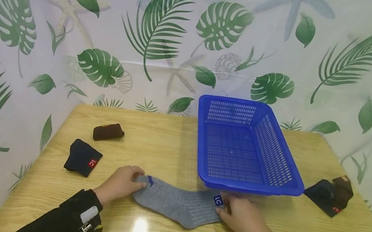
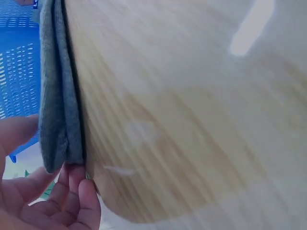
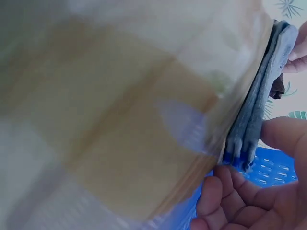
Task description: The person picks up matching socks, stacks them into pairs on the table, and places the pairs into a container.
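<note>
A pair of grey socks lies flat, one on the other, on the table in front of the basket. My left hand pinches the toe end, thumb on top. At the ribbed cuff, beside a dark blue LC label, my right hand pinches the opening between thumb and fingers. Edge-on in the left wrist view, the stacked layers of the grey socks run up from the left fingers. Blue-edged cuffs show by the right thumb in the right wrist view.
The blue plastic basket stands behind the socks, right of centre. To the left lie a rolled brown sock bundle and a folded navy sock bundle with a red label. Dark navy and brown socks lie at the right edge of the wooden table.
</note>
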Available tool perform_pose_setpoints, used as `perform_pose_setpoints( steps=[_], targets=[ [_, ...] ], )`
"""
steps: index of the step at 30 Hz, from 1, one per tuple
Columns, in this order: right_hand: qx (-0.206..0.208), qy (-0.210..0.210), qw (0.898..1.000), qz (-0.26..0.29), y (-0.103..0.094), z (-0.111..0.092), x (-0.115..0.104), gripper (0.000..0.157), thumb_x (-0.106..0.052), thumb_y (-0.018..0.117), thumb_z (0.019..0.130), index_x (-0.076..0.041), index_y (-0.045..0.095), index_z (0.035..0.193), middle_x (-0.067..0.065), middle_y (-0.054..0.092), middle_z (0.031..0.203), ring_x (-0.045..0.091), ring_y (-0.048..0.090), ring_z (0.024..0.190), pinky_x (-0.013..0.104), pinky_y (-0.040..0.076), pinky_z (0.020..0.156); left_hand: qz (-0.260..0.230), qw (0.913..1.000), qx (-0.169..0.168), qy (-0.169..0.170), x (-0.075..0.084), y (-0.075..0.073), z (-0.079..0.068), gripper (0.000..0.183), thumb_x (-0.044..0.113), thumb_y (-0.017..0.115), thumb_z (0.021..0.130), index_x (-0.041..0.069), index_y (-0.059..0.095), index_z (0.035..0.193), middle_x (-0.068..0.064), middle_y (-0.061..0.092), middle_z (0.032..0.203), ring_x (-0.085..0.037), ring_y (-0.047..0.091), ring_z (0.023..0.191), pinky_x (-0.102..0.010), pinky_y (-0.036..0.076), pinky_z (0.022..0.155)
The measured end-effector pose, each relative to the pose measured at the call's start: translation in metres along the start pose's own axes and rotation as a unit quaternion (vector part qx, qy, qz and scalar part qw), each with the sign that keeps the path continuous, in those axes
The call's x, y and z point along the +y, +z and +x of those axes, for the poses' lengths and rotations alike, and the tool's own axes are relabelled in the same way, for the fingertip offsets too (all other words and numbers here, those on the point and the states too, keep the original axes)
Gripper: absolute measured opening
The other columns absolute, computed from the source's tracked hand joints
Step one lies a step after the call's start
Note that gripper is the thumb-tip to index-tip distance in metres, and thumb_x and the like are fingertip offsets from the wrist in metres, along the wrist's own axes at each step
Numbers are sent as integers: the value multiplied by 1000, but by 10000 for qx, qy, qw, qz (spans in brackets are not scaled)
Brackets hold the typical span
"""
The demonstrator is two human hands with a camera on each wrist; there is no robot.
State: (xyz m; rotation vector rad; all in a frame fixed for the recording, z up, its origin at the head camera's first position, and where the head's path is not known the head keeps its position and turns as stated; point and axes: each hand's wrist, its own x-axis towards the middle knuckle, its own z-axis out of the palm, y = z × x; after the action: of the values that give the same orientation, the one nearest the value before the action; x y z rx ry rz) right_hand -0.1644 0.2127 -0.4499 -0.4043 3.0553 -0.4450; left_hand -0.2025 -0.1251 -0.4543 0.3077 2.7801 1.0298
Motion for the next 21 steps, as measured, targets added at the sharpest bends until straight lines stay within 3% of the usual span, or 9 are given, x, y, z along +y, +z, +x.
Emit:
perform_pose_setpoints(
  steps=[4,10,18,21],
  targets=[
    [-320,173,9989,288,1,3,-3,19,-26,72,77,-11,61,84,-3,44,61,13,41,55,30,33,48,41,9999,-77,-72,-2,2,2,31,13,73,77,1,65,106,-14,68,100,-26,61,93,-46,51,82],
    [-623,294,9949,733,-2,12,-2,24,-21,73,76,-10,53,67,-1,46,60,14,42,56,30,34,50,98,9997,-36,-228,-2,1,3,27,11,75,75,1,67,99,-11,66,91,-21,59,84,-42,52,77],
    [-432,229,9920,1164,-13,3,2,28,-17,74,71,-11,48,64,-3,42,58,12,39,54,28,31,50,-212,9985,-367,-341,6,-3,-3,17,13,74,76,8,61,86,-6,61,82,-18,53,75,-35,48,66],
    [-362,143,9927,1145,-24,-4,2,25,-16,76,71,-10,52,68,-3,49,62,10,44,58,28,38,52,-544,9962,-629,-272,12,-6,-9,18,12,72,77,8,57,85,-6,60,79,-16,53,70,-31,46,60]
  ],
)
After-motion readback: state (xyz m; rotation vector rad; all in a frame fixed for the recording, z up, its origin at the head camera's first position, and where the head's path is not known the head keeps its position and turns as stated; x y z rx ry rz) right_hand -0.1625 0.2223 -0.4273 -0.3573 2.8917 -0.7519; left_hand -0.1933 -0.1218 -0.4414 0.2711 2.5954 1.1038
